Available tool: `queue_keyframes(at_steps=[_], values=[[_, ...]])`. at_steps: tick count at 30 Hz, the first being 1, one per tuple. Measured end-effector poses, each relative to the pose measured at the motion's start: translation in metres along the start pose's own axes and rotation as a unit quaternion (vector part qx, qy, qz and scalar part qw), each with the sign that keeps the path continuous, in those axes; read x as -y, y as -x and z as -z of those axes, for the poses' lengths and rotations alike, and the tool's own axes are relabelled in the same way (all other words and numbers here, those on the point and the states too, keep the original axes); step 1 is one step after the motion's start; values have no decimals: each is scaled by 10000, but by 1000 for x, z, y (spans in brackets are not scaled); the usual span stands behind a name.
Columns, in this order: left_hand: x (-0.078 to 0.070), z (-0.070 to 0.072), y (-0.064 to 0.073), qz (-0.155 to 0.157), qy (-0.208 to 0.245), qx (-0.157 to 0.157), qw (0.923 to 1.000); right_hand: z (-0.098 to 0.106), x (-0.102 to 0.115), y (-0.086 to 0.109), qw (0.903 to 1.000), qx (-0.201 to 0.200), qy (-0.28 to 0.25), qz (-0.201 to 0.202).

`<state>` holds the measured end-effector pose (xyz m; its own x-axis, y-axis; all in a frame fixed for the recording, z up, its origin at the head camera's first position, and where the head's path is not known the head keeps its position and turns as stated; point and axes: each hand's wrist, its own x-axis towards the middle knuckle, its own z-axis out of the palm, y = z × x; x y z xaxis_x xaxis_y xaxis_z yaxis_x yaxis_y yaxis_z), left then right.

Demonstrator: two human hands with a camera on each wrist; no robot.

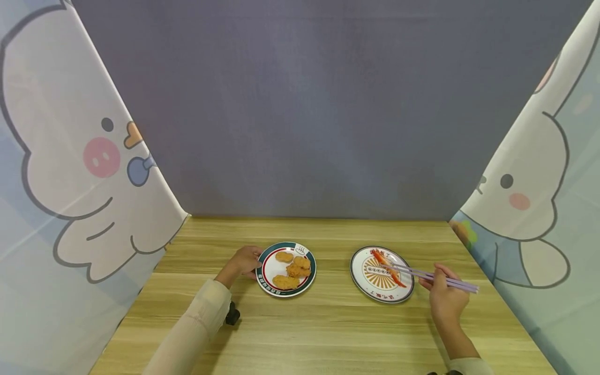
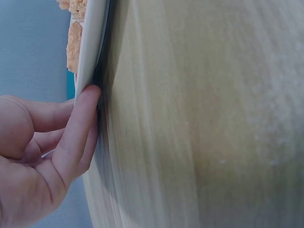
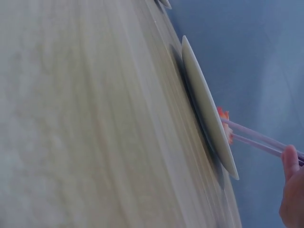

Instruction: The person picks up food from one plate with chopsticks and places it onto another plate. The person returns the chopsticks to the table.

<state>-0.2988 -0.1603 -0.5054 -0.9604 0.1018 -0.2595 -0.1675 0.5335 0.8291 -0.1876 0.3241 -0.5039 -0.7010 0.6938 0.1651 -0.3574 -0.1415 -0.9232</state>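
Observation:
On the left, a round plate [image 1: 269, 266] with a dark green and red rim holds several fried chicken pieces [image 1: 286, 282]. My left hand [image 1: 246, 260] pinches its left edge, thumb and fingers on either side of the rim [image 2: 85, 61]. My right hand [image 1: 447, 299] grips a pair of light purple chopsticks [image 1: 461, 285]. Their tips are at an orange-red and white, long, thin food piece [image 1: 397, 278], which looks like a shrimp or crab leg. It lies across a white plate [image 1: 360, 273] with an orange sunburst print. In the right wrist view, the chopsticks [image 3: 256, 133] reach over that plate's edge.
Both plates stand on a wood-grain table [image 1: 328, 333], a hand's width or so apart. A grey cloth [image 1: 309, 114] hangs behind the table. Cartoon-printed cloths [image 1: 56, 156] rise along the left and right sides.

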Motion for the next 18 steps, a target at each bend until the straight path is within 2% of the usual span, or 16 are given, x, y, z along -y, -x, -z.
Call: queue_keyframes(at_steps=[4,11,14,18], values=[[0,0,-1,-10,-9,28,10000,-2,2,2,9994,-114,-311,-28],[-2,1,2,0,-38,53,10000,-4,5,0,9981,-276,-538,-139],[-2,1,1,9,-16,45,10000,-4,1,-4,9984,-223,-489,-162],[-1,1,0,22,12,44,10000,0,-5,-6,9996,-105,-149,-203]])
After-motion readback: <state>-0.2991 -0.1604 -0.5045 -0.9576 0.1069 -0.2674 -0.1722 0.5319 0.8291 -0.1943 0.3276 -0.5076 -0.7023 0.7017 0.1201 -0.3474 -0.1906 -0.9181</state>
